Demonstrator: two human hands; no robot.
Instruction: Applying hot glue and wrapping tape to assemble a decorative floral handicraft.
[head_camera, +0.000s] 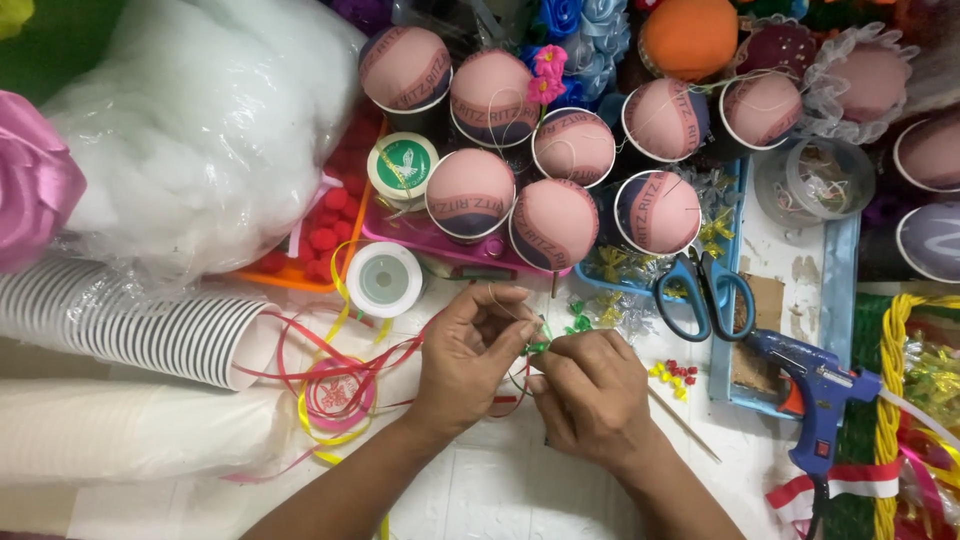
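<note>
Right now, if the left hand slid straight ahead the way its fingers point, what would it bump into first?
The left hand points up and to the right. After the small green ribbon bow it pinches, it would probably meet the green ribbon bits first, then the pink padded cups. Depth is hard to judge.

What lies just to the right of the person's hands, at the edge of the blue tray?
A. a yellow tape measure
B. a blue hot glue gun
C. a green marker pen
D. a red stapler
B: a blue glue gun with an orange nozzle rests on the blue tray, right of the right hand, below the blue-handled scissors.
</note>
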